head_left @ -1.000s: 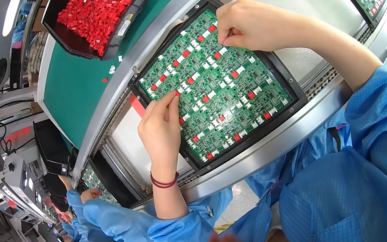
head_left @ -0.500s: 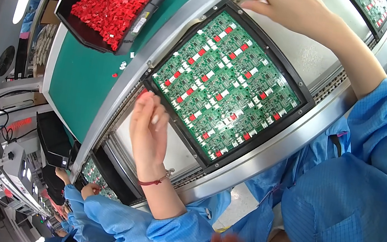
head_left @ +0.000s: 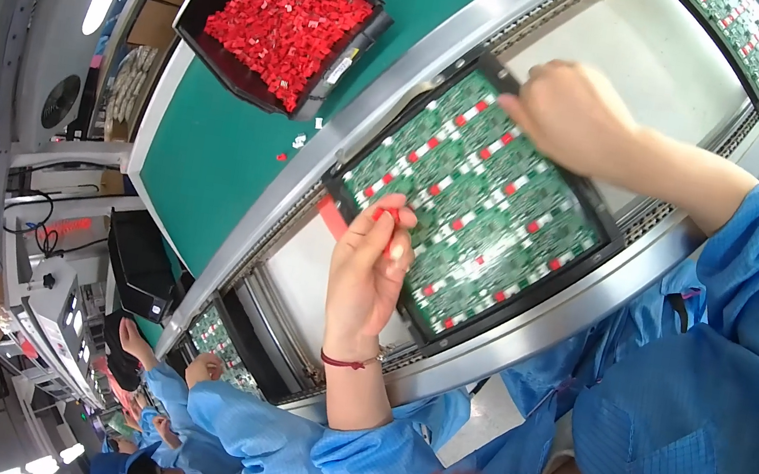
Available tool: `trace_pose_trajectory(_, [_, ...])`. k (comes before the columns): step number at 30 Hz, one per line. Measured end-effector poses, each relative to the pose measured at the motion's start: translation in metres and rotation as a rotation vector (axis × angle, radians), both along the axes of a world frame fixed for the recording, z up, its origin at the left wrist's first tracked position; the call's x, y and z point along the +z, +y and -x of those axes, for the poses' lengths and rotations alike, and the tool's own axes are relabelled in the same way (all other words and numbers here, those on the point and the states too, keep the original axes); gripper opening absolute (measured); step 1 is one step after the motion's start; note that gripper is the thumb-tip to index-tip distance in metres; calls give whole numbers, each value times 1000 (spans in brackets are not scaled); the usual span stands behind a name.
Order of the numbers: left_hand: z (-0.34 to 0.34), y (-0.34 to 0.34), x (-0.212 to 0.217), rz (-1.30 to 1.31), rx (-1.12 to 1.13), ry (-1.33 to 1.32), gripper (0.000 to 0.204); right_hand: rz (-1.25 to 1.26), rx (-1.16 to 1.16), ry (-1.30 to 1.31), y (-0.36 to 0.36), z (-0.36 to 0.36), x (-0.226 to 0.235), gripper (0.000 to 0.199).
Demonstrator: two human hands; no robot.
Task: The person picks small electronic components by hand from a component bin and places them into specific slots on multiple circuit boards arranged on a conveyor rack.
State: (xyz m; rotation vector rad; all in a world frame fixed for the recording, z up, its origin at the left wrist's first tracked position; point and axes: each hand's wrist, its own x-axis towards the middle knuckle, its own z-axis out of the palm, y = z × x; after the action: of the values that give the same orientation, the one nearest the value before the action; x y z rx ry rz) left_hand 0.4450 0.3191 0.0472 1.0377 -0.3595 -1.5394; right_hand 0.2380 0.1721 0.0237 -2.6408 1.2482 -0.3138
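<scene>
A black carrier tray [head_left: 600, 222] holding green circuit boards [head_left: 476, 193] dotted with small red parts lies on the conveyor in front of me. My left hand [head_left: 369, 270] hovers over the tray's near left corner, fingers pinched on a small red component [head_left: 389, 215]. My right hand [head_left: 573, 114] rests on the tray's far edge, fingers curled down against the boards; whether it holds anything is hidden. A black bin [head_left: 372, 32] heaped with red components [head_left: 286, 14] sits on the green mat at the upper left.
The conveyor's metal rails [head_left: 388, 119] run diagonally across the view. Another tray of boards [head_left: 745, 27] lies further along the line at the upper right. A few loose parts lie on the green mat [head_left: 211, 171]. A co-worker in blue [head_left: 176, 393] works at the lower left.
The tray has travelled toward the right along the conveyor. My left hand lifted off the boards and now pinches a red component. My right hand stays at the tray's far edge.
</scene>
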Motion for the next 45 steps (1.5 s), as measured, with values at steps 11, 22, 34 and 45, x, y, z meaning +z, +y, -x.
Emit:
trace_pose_trajectory(11, [19,10,6,-63,-331,-274,23,-388,668,-749,43,-15,8,28])
trace_pose_trajectory(22, [31,3,13,-131,-531,-302,20,-942,669,-772,37,0,10,25])
trace_pose_trajectory(34, [-19,-19,-13,-16,102,-246,21,-1035,243,-739,24,3,6,14])
trace_pose_trajectory(45, [-19,-15,-10,-4,76,-283,21,-1130,276,-684,21,-1,4,18])
